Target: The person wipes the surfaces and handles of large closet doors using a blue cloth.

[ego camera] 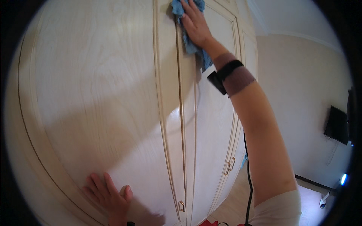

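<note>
My right hand [197, 26] is raised high, pressing a blue cloth [190, 48] flat against a pale wooden wardrobe [167, 93]. The cloth covers the stile near the gap between two doors, and its lower end hangs loose under my wrist. Low on the left, my left hand [109, 195] rests with spread fingers on the large door panel [99, 84] and holds nothing. A small metal handle [181, 206] sits at this door's lower right edge. On my right wrist, a black strap with a dark device [217, 82] goes around a mauve band [239, 80].
A black cable [249, 180] hangs beside my right arm. Farther right, a pair of handles [229, 166] marks other wardrobe doors. A dark wall-mounted screen [336, 125] and a lit lamp [343, 179] are at the far right. Something red [208, 223] shows at the bottom edge.
</note>
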Motion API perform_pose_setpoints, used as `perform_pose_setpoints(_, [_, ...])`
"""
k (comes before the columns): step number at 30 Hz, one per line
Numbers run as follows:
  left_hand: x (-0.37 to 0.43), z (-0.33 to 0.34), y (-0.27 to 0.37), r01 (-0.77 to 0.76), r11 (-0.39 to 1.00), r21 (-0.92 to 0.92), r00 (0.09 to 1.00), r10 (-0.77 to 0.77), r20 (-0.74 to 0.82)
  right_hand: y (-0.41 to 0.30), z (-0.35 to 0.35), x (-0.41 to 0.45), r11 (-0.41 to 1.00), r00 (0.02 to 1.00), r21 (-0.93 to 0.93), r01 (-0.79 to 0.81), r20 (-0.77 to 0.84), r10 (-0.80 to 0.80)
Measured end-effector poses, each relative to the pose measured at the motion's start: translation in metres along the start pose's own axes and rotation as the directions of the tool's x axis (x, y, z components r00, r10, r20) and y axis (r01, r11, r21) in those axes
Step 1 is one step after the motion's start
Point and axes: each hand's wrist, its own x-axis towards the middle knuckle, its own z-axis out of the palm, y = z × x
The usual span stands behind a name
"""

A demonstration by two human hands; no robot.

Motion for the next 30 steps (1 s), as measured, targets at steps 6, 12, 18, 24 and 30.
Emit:
perform_pose_setpoints(6, [0.0,0.003,0.002,-0.013,0.998,0.06,1.0,0.012,0.017,0.042,0.004,0.027,0.999,0.999,0.045,0.0,-0.041,0.002])
perform_pose_setpoints(12, [-0.007,0.013,0.005,-0.005,0.997,0.081,1.0,0.005,0.005,0.071,0.005,0.022,0.997,0.998,0.06,0.042,0.042,-0.045])
perform_pose_setpoints(18, [0.009,0.008,0.007,-0.019,0.999,0.043,1.0,0.02,-0.018,0.117,-0.002,0.024,0.995,1.0,-0.099,0.014,-0.006,-0.015])
perform_pose_setpoints(24, [0.028,0.003,0.018,0.1,0.976,0.194,0.929,-0.161,0.333,0.175,0.001,0.015,0.993,0.999,-0.111,-0.037,-0.014,0.036])
perform_pose_setpoints(30, [0.023,0.059,0.001,0.022,0.999,0.038,0.999,-0.021,-0.024,0.25,-0.006,-0.001,0.983,0.987,-0.109,-0.146,-0.078,0.138])
